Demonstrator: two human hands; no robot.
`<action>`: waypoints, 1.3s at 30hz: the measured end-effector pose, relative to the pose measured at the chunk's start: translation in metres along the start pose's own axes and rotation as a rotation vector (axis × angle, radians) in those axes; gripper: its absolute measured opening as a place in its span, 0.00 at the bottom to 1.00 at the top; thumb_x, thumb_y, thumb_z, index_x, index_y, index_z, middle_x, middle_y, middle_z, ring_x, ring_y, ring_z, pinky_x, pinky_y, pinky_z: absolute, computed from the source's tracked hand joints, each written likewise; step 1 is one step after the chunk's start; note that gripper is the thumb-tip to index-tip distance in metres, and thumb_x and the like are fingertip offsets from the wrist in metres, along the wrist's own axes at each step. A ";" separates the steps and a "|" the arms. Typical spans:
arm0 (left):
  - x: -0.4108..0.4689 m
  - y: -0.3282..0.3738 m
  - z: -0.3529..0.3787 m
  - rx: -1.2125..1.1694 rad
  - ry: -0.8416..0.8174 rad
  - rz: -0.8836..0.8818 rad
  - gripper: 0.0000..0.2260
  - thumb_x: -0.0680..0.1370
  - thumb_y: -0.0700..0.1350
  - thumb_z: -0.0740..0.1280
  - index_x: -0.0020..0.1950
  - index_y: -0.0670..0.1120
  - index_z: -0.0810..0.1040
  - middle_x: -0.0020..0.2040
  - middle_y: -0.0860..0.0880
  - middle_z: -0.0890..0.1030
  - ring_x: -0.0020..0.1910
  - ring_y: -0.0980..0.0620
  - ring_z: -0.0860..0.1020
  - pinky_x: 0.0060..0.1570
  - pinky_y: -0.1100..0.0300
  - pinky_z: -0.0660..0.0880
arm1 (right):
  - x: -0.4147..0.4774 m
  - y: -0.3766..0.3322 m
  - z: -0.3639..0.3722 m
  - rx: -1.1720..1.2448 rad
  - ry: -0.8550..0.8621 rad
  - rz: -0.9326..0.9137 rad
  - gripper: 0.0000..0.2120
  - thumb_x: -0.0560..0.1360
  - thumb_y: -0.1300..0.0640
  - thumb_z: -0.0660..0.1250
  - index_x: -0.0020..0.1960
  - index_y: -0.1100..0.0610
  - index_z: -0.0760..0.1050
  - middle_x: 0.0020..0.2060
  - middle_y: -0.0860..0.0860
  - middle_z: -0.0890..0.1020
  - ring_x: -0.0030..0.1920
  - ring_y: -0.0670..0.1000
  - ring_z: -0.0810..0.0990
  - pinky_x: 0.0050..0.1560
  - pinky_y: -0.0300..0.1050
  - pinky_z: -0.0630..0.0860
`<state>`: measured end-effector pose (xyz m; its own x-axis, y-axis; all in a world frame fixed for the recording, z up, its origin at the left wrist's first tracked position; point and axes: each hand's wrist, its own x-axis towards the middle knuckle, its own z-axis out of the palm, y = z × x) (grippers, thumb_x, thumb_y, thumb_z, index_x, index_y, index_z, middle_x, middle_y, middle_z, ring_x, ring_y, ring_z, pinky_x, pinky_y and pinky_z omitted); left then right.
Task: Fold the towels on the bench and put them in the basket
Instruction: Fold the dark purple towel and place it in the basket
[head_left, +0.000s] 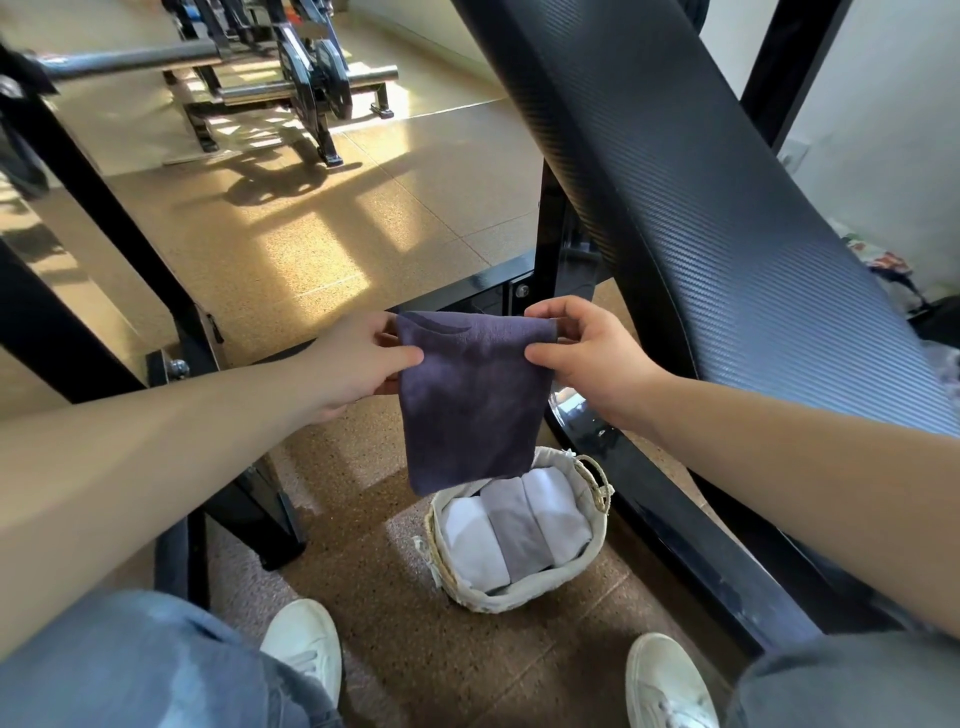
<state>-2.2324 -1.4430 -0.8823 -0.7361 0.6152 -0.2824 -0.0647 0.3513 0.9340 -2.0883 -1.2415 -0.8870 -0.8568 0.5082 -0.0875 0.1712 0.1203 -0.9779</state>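
Observation:
A dark purple towel (470, 402), folded to a narrow rectangle, hangs in the air in front of me. My left hand (358, 361) pinches its upper left corner and my right hand (587, 351) pinches its upper right corner. Directly below its lower edge stands a small woven basket (592, 558) with a pale cloth lining on the floor. Inside lie three folded towels side by side: a white towel (475, 545), a grey towel (517, 525) and another white towel (556, 506). The black padded bench (727, 218) slopes down on the right.
The bench's black steel frame (685, 525) runs close to the basket on the right, and another black frame leg (249, 499) stands on its left. My two white shoes (306, 644) are on the brown speckled floor near the basket. A barbell rack (291, 78) stands far back.

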 end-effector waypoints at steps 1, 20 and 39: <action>-0.001 0.001 0.000 0.004 -0.004 0.004 0.08 0.80 0.33 0.66 0.53 0.45 0.80 0.52 0.42 0.85 0.53 0.45 0.84 0.54 0.52 0.81 | 0.000 0.000 -0.001 -0.019 0.008 -0.005 0.17 0.75 0.70 0.70 0.53 0.48 0.78 0.48 0.51 0.84 0.48 0.49 0.83 0.46 0.44 0.80; -0.006 0.004 -0.002 0.034 -0.046 0.035 0.10 0.78 0.34 0.69 0.58 0.44 0.78 0.52 0.44 0.84 0.51 0.48 0.84 0.51 0.54 0.82 | -0.005 -0.005 -0.005 -0.127 -0.028 0.007 0.14 0.75 0.67 0.71 0.53 0.50 0.81 0.49 0.52 0.86 0.51 0.49 0.86 0.54 0.46 0.83; -0.002 0.003 -0.001 0.100 0.032 0.075 0.10 0.82 0.36 0.64 0.51 0.52 0.71 0.49 0.42 0.80 0.49 0.44 0.81 0.49 0.47 0.83 | -0.002 -0.005 -0.005 -0.093 0.019 0.084 0.14 0.81 0.58 0.66 0.64 0.49 0.69 0.51 0.55 0.83 0.47 0.53 0.84 0.44 0.53 0.85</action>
<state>-2.2320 -1.4436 -0.8792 -0.7572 0.6206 -0.2037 0.0580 0.3745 0.9254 -2.0850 -1.2389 -0.8813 -0.8282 0.5360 -0.1636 0.2868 0.1545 -0.9455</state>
